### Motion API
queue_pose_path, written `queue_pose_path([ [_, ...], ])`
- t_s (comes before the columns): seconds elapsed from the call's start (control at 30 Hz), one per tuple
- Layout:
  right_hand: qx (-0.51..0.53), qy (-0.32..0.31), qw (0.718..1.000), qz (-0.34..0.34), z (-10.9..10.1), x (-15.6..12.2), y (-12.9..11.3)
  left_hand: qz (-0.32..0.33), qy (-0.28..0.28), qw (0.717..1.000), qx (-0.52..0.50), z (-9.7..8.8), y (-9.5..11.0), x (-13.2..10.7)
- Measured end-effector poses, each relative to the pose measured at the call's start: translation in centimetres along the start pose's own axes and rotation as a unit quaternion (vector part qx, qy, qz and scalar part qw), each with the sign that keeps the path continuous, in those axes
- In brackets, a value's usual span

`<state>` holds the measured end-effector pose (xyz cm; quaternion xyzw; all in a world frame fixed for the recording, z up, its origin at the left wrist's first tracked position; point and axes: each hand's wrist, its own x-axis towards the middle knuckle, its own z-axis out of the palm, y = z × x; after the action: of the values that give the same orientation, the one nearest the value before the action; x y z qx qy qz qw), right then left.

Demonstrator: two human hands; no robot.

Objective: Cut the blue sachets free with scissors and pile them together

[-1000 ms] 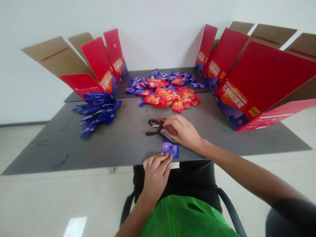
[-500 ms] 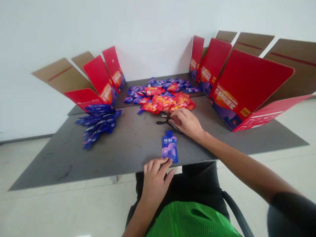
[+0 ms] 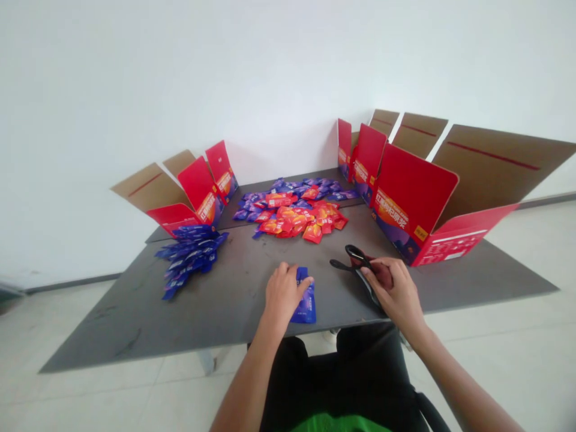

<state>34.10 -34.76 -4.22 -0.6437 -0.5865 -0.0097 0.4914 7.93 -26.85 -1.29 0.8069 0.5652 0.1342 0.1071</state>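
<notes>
Near the front edge of the table, my left hand is curled over the upper left of a blue-purple pouch, its thumb lying across the print. The pouch lies flat, its left side partly covered. My right hand grips a black item with a loop, a thin arm and a dark reddish panel; its exact kind is unclear. Further back lies a heap of red-orange pouches with blue-purple pouches behind and around it. A fanned stack of blue pouches rests to the left.
Open red cartons stand in a row along the right side of the grey table. More open red cartons stand at the back left. A white wall rises behind the table.
My right hand has brought the black item nearer and to the right, away from the heap. My left hand has moved from the pouch's bottom edge up over its top. The view has tilted upward.
</notes>
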Motion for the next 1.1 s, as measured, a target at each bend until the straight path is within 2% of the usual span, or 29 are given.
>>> queue_pose_path([
  [0.07, 0.006, -0.006, 1.000, 0.011, 0.1, -0.3, 0.2, -0.022, -0.032, 0.997, -0.068, 0.0, -0.1, 0.7],
  [0.17, 0.012, -0.020, 0.999, 0.021, 0.3, -0.3, 0.3, -0.041, -0.047, 0.987, -0.149, 0.2, -0.7, 1.7],
  [0.27, 0.016, -0.018, 0.999, 0.025, 0.4, -0.3, 0.5, -0.026, -0.054, 0.980, -0.191, 0.0, -1.3, 2.6],
  [0.33, 0.019, -0.017, 0.999, 0.025, 0.5, -0.3, 0.7, -0.010, -0.053, 0.973, -0.225, -0.8, -1.4, 2.8],
  [0.43, 0.023, -0.015, 0.999, 0.027, 0.5, -0.3, 0.7, 0.007, 0.000, 0.964, -0.265, -2.8, -1.0, 2.3],
  [0.53, 0.020, -0.012, 0.999, 0.034, 0.4, -0.3, 0.5, 0.094, 0.090, 0.945, -0.301, -4.7, -0.4, 0.7],
  [0.57, 0.017, -0.013, 0.999, 0.036, 0.3, -0.3, 0.4, 0.131, 0.104, 0.940, -0.296, -5.0, -0.3, 0.0],
  [0.63, 0.012, -0.014, 0.999, 0.037, 0.2, -0.2, 0.2, 0.179, 0.098, 0.947, -0.249, -4.8, -0.5, -1.4],
  [0.77, 0.009, -0.005, 0.999, 0.032, 0.2, -0.3, -0.1, 0.191, 0.031, 0.972, -0.130, -2.9, -1.8, -4.2],
  [0.9, -0.001, -0.019, 0.999, 0.034, 0.3, -0.3, 0.2, 0.206, -0.012, 0.978, -0.038, -1.4, -2.3, -7.4],
  [1.0, 0.002, -0.055, 0.998, 0.024, 0.4, 0.5, 0.4, 0.210, 0.015, 0.977, 0.013, -0.6, -1.9, -9.8],
  [1.1, 0.019, -0.078, 0.997, 0.001, 0.8, 2.2, -0.8, 0.216, 0.060, 0.974, 0.028, 0.9, -1.5, -11.5],
])
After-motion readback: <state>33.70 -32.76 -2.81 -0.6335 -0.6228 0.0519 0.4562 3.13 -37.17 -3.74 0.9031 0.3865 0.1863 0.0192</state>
